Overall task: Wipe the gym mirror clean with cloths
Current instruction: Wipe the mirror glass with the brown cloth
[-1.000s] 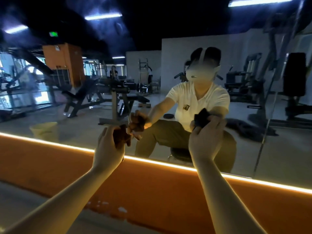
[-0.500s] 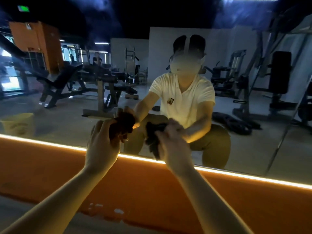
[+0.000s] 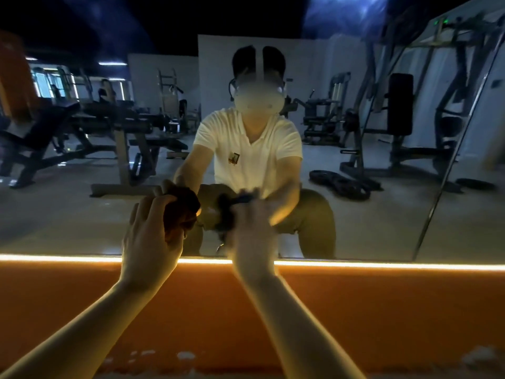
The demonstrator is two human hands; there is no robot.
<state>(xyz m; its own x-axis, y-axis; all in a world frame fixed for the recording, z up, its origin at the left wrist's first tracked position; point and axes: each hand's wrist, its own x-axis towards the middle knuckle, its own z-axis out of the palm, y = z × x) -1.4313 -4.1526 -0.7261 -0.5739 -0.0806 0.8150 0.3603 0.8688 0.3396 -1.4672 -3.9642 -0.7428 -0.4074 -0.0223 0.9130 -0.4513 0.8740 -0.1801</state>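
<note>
- Down at the bottom edge of the mirror (image 3: 382, 214), just above the glowing light strip (image 3: 382, 265), is where both cloths sit right now, side by side and nearly touching.
- The person's left hand (image 3: 147, 236) has its fingers (image 3: 153, 206) curled round a bunched-up brown cloth (image 3: 181, 207) and holds it against the glass.
- The right hand (image 3: 251, 236) is smeared with motion blur. It has a dark cloth (image 3: 225, 214) wadded in its grip, but how exactly those fingers lie, can't tell.
- Looks like the step in hand is scrubbing this low band of glass, probably one cloth wetting and one drying, though that's a guess.
- To do it well, flatter cloths would beat tight wads, honestly: more fabric on the glass, fewer skipped stripes.
- Overlapping passes along the strip, with the second cloth trailing right behind the first, should stop streaks drying in.
- Worth running right into the corner where glass meets the light strip, since grime likes to collect there.
- Steady, even pressure is the thing, and bare knuckles should stay off the glass or they'll leave fresh smudges.
- Plenty of mirror above and off to both sides, so the job seems far from done.
- Below the strip it's just an orange panel (image 3: 410, 310).
</note>
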